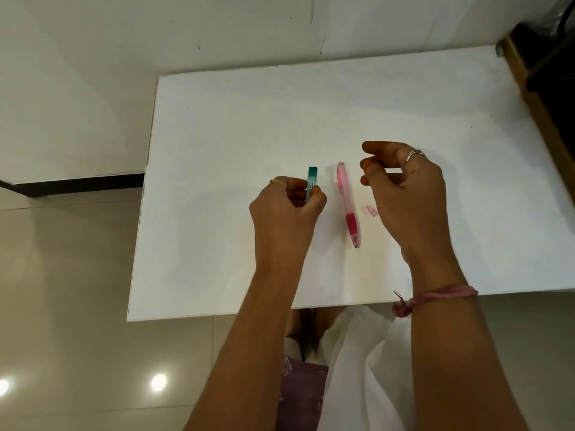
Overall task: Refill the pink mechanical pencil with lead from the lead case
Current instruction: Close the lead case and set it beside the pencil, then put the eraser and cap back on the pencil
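Observation:
The pink mechanical pencil [348, 204] lies on the white table [233, 150], tip toward me, with a darker pink grip. Its small pink cap [371, 210] rests just right of it, partly behind my right hand. My left hand [287, 213] pinches the lower end of the teal lead case [311, 181], which stands just left of the pencil. My right hand [404, 194] hovers to the right of the pencil with fingers loosely curled and apart. I see nothing in it.
A dark object and a wooden edge [535, 98] border the table's far right. The table's left edge [146, 181] drops to a tiled floor. White cloth [357, 368] on my lap lies below the near edge.

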